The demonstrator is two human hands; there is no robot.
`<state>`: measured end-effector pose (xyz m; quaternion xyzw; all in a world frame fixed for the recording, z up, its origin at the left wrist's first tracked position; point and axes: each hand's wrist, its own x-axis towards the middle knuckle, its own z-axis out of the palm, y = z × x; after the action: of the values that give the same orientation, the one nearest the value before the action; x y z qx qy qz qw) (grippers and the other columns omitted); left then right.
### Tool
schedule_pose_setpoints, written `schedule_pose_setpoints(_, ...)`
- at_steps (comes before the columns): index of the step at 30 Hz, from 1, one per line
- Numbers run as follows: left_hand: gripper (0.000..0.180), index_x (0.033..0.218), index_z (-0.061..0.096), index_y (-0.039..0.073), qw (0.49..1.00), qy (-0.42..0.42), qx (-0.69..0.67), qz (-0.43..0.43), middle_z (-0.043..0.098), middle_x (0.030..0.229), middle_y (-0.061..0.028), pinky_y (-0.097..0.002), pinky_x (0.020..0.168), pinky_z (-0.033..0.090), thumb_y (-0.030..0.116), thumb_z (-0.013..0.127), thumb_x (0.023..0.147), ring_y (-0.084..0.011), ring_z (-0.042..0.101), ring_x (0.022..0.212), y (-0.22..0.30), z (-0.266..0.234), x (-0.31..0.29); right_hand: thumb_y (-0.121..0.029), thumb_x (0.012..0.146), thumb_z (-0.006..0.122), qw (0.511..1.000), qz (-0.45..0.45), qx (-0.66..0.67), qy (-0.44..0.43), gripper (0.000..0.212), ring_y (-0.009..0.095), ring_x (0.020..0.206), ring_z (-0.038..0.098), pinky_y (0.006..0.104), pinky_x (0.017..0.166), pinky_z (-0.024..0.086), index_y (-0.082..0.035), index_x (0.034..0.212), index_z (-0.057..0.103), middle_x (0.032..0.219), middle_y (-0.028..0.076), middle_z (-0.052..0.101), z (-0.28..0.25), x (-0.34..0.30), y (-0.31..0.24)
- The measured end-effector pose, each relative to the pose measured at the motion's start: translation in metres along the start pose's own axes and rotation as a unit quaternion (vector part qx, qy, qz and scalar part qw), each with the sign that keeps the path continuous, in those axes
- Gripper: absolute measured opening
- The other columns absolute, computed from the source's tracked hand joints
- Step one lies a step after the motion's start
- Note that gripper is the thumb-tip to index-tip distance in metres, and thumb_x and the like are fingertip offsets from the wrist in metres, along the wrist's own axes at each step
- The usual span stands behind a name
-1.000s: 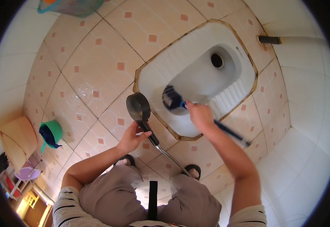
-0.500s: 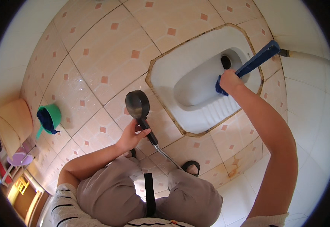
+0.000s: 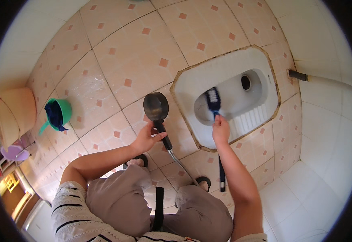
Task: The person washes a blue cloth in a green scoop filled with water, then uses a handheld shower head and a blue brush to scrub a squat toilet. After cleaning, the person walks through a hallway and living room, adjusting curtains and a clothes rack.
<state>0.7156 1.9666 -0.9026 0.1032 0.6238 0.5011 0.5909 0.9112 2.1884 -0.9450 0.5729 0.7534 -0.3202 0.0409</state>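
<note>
My left hand (image 3: 147,139) is closed round the handle of a black shower head (image 3: 156,106), held over the floor tiles with its hose running down toward my right foot. In my right hand (image 3: 221,131) is a blue scrubbing brush (image 3: 213,100), gripped low on its neck. Its bristled head, white and dark blue, is over the basin at the near-left part of the white squat toilet (image 3: 186,86). The dark handle end of the brush sticks out below my wrist. The round drain hole (image 3: 245,82) lies at the far right of the basin.
A green dipper (image 3: 65,111) with dark blue cloth in it stands on the tiled floor at left. Beyond it are a peach tub (image 3: 18,113) and a purple basin (image 3: 14,153). A dark-ended pipe (image 3: 298,75) runs along the right wall. My sandalled feet are below.
My right hand has swung left and nearer with the brush, whose head now points away from me instead of toward me. My left hand still holds the shower head; the view has shifted slightly.
</note>
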Motion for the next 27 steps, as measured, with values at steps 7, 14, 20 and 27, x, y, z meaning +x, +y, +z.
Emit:
schedule_pose_setpoints(7,0.042,0.121,0.041,0.0,0.999,0.009,-0.03,-0.016,0.051,0.108,-0.0086,-0.0318,0.08,0.054,0.009,0.064,0.087,-0.0173,0.058,0.097,-0.004,-0.004,-0.009,-0.019,0.093,0.048,0.983,-0.156,-0.09,-0.04,0.043,0.038,0.071,0.059,0.044,0.066,0.047,-0.022,0.136,0.044,0.092,0.019,0.058,-0.025,-0.071,0.006)
schedule_pose_setpoints(14,0.04,0.12,0.042,0.001,0.998,0.006,-0.06,-0.016,0.051,0.108,-0.008,-0.032,0.081,0.054,0.009,0.063,0.088,-0.0178,0.057,0.1,-0.005,-0.004,-0.011,-0.01,0.086,0.052,0.927,-0.252,-0.185,-0.208,0.06,0.036,0.061,0.059,0.0437,0.056,0.048,-0.024,0.141,0.035,0.076,0.017,0.055,-0.042,-0.099,0.004)
schedule_pose_setpoints(20,0.038,0.119,0.041,0.002,0.999,-0.009,-0.051,-0.016,0.051,0.109,-0.0068,-0.0337,0.083,0.054,0.007,0.062,0.088,-0.0176,0.057,0.101,0.018,0.005,0.009,-0.007,0.085,0.047,0.903,-0.31,-0.247,-0.168,0.064,0.036,0.062,0.061,0.0441,0.058,0.05,-0.022,0.144,0.028,0.075,0.02,0.058,-0.011,-0.003,-0.108)
schedule_pose_setpoints(27,0.04,0.12,0.04,0.002,0.996,-0.042,-0.08,0.025,0.051,0.107,-0.0069,-0.0339,0.084,0.054,0.006,0.062,0.087,-0.0188,0.057,0.101,0.045,0.025,0.052,-0.005,0.083,0.049,0.916,-0.239,-0.314,-0.078,0.066,0.034,0.07,0.064,0.0407,0.062,0.053,-0.019,0.144,0.03,0.084,0.021,0.061,-0.062,0.083,-0.098)
